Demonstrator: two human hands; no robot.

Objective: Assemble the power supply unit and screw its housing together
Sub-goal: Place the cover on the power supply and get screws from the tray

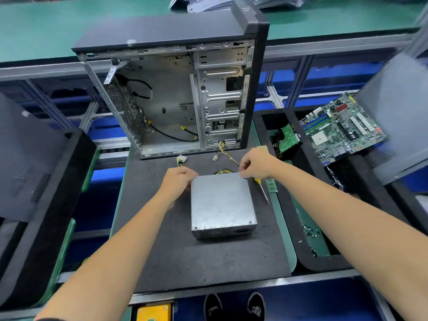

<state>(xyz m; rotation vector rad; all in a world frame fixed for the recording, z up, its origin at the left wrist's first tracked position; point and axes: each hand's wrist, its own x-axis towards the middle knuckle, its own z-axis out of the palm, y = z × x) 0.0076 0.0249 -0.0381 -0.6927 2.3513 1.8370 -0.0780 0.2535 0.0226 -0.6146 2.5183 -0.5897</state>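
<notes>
The grey metal power supply unit (222, 202) lies flat on the dark mat (185, 258), its vented side facing me. My left hand (178, 181) grips its far left corner with curled fingers. My right hand (254, 164) pinches at the far right corner of the lid; what is between the fingertips is too small to tell. Yellow and black cables (223, 148) run from behind the unit toward the case. A yellow-handled screwdriver (262, 189) lies on the mat just right of the unit.
An open computer case (176, 98) stands upright behind the mat. A black foam tray (289, 205) on the right holds a motherboard (340, 128), a small green board (287, 137) and loose screws (310, 232). Dark case panels (27, 158) lean at the left.
</notes>
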